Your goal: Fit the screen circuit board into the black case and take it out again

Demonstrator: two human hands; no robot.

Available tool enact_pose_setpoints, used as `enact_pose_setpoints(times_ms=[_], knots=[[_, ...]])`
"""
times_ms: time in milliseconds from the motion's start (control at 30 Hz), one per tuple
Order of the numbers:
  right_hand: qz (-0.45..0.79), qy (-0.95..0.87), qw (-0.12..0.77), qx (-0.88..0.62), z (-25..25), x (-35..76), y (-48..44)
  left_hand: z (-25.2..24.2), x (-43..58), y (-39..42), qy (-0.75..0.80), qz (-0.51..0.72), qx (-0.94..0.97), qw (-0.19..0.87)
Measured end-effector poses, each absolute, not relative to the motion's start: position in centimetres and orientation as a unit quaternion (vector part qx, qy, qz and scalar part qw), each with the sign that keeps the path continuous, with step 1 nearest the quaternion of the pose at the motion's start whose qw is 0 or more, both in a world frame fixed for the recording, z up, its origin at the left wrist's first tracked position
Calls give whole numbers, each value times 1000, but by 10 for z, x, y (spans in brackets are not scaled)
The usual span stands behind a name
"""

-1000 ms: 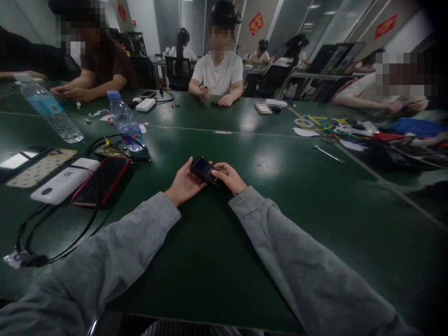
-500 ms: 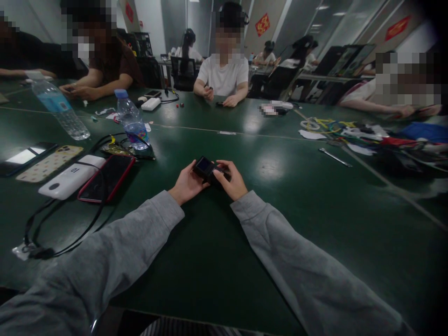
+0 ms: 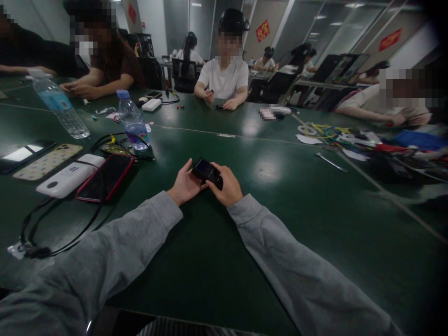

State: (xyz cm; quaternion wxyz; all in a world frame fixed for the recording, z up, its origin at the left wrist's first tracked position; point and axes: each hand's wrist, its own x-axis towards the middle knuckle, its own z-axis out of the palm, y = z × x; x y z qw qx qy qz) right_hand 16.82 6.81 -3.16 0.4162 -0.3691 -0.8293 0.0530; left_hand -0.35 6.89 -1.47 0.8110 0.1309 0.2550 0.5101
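Note:
A small black handheld device with a little screen (image 3: 203, 167) is held between my two hands, just above the green table (image 3: 217, 261). My right hand (image 3: 227, 187) is closed around its right end, with the thumb along the near edge and the fingers over the far side. My left hand (image 3: 185, 184) supports the screen end from below. Its thumb points up, off the device, and its fingers are partly hidden underneath. The device's exact kind is not clear.
To the left lie a red-edged phone (image 3: 105, 178), a white power bank (image 3: 70, 176), a patterned phone case (image 3: 49, 162) and a black cable (image 3: 94, 228). Two water bottles (image 3: 135, 126) stand behind. A wrench-like tool (image 3: 331, 162) and tangled cables (image 3: 392, 149) lie right. A person (image 3: 224, 74) sits opposite.
My right hand has shifted slightly left along the device, and its thumb now lies lower on the near edge. My left thumb has lifted away from the device. The view has tilted slightly.

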Motion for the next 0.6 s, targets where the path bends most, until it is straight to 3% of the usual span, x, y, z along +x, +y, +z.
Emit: enact_pose_setpoints(times_ms=[467,600], knots=[[-24,-717,545,-434,-18,183,70,-13,-4,68,235,489,157,825],[-29,-699,520,-490,-27,198,88,-11,-4,67,234,487,151,828]])
